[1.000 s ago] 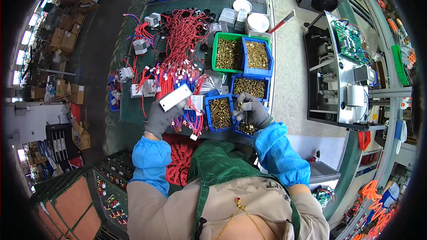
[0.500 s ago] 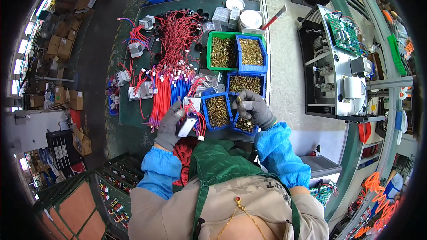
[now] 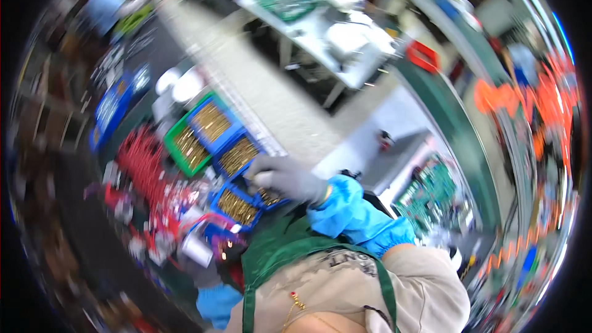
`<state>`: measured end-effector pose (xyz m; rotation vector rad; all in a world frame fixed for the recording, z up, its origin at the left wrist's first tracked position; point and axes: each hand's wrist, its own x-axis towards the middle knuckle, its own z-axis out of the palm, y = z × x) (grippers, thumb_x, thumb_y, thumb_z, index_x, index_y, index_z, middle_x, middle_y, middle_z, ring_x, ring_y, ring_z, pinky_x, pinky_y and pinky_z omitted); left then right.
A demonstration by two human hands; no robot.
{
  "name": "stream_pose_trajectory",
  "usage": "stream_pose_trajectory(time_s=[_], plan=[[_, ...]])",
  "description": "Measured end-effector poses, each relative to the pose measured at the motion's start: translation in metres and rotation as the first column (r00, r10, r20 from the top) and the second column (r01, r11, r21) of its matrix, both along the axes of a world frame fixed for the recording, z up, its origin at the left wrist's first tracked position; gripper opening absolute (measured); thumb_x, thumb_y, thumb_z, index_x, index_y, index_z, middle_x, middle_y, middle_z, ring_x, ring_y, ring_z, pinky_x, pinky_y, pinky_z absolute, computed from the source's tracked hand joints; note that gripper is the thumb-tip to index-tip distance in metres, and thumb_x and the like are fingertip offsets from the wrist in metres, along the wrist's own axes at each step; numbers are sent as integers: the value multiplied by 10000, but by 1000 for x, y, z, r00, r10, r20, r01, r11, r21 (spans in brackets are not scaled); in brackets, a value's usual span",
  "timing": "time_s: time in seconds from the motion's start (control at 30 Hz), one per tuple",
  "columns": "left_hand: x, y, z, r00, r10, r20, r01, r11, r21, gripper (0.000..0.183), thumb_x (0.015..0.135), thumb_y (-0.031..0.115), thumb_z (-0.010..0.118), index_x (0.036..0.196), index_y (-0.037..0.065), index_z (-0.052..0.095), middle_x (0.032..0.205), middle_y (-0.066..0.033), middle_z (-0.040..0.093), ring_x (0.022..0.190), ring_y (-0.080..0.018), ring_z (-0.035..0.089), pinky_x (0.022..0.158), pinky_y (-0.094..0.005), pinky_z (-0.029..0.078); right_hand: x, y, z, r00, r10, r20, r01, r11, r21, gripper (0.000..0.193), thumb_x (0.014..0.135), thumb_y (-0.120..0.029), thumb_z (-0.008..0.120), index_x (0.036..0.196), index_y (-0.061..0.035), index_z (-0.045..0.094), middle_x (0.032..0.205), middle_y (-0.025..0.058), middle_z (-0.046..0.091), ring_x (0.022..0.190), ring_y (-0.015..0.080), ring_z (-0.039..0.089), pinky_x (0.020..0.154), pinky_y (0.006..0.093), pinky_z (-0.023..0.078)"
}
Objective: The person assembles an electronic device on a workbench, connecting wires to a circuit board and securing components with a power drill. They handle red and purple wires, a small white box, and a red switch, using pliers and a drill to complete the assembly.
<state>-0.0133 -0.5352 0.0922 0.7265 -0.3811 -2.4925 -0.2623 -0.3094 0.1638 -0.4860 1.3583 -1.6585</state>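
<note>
My left hand, gloved in grey and blurred, is closed around a pale rectangular metal box with coloured wires hanging at its side. My right hand is raised over the blue bins, its gloved fingertips pinched together; blur hides what they hold. Below that hand, a small blue bin of brass-coloured screws is partly covered. Beside it stands another blue bin of similar screws. Tangled red wires with white connectors lie left of the bins.
A green bin and more blue bins hold brass-coloured fasteners. White round tubs stand behind them. At right are green circuit boards and a red tray. Equipment fills a pale table. A person in blue is at far left.
The whole view has swung to the right and blurred, shifting the bench toward the left. My left hand still holds the metal box; my right hand remains pinched near the bins.
</note>
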Motion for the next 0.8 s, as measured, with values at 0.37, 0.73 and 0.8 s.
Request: stream_pose_trajectory(time_s=[0.37, 0.73, 0.8], plan=[[-150, 27, 120, 889, -426, -167, 180, 662, -728, 602, 823, 167, 576, 1325, -65, 337, 756, -34, 363, 659, -87, 340, 548, -219, 299, 57, 140, 66, 695, -353, -626, 527, 842, 111, 201, 790, -202, 607, 904, -38, 578, 748, 118, 593, 682, 224, 589, 637, 346, 464], [-212, 324, 194, 474, -875, -93, 270, 245, -931, 744, 744, 149, 646, 1379, -43, 309, 995, -102, 574, 882, -149, 557, 753, -270, 461, 249, 361, 105, 88, -670, -737, 994, 107, 21, 166, 848, -76, 535, 980, 2, 599, 786, 83, 617, 727, 123, 587, 655, 276, 458], [-213, 385, 200, 254, -967, -35, 200, 88, -976, 705, 759, 153, 632, 1364, -44, 327, 1051, -116, 592, 964, -174, 566, 842, -299, 448, 276, 394, 107, -62, -635, -770, 996, -86, -10, 133, 799, -45, 598, 922, 0, 627, 791, 45, 613, 660, 73, 544, 592, 224, 431]])
